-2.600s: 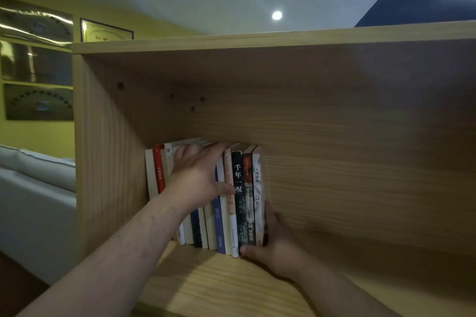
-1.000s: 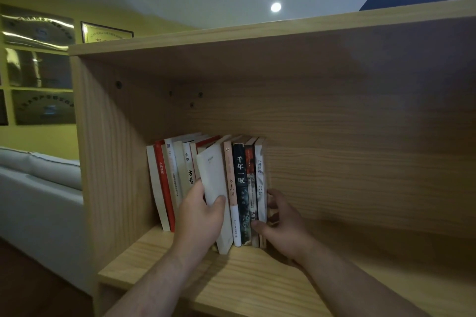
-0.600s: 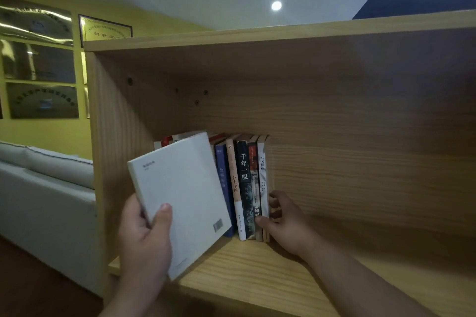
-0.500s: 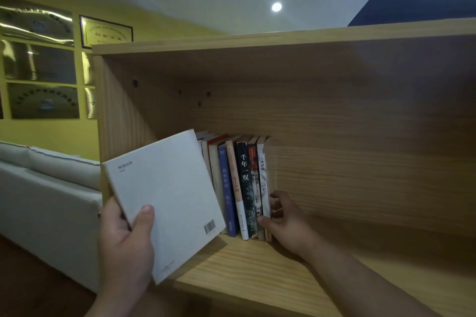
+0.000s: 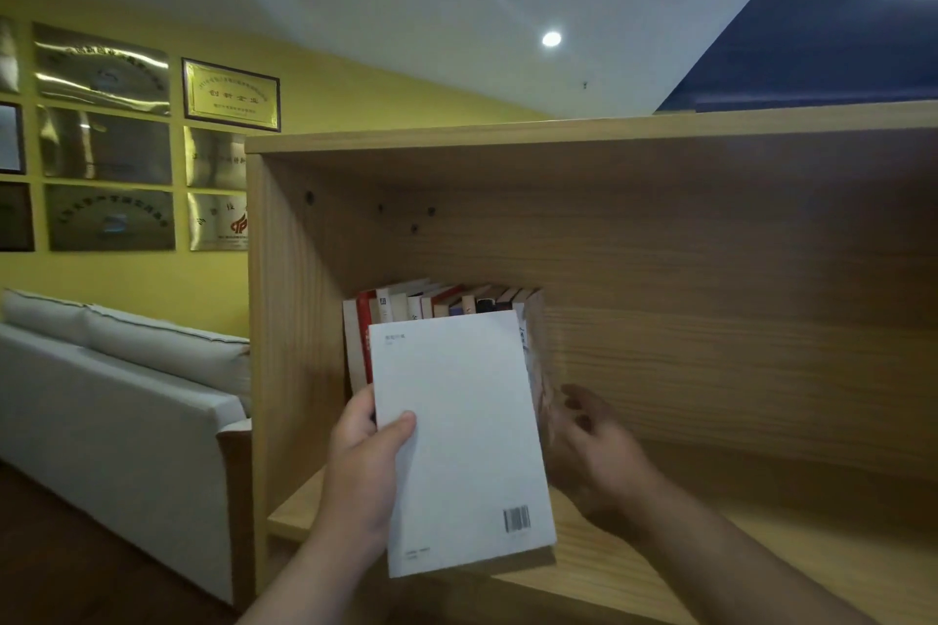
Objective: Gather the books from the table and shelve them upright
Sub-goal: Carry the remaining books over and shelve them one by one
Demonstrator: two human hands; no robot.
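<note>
My left hand grips a white book by its left edge, thumb on the back cover, a barcode at its lower right. I hold it upright in front of the row of books standing at the left end of the wooden shelf. The white book hides most of that row; only the tops and a few left spines show. My right hand hovers just right of the row with relaxed fingers, holding nothing, slightly blurred.
The shelf's left side panel stands close beside the books, and bare shelf board stretches to the right. A white sofa sits left of the bookcase. Framed plaques hang on the yellow wall.
My left hand pulled the white book out of the row, swung it left, then brought it back in front of the books. My right hand let go of the row's right end.
</note>
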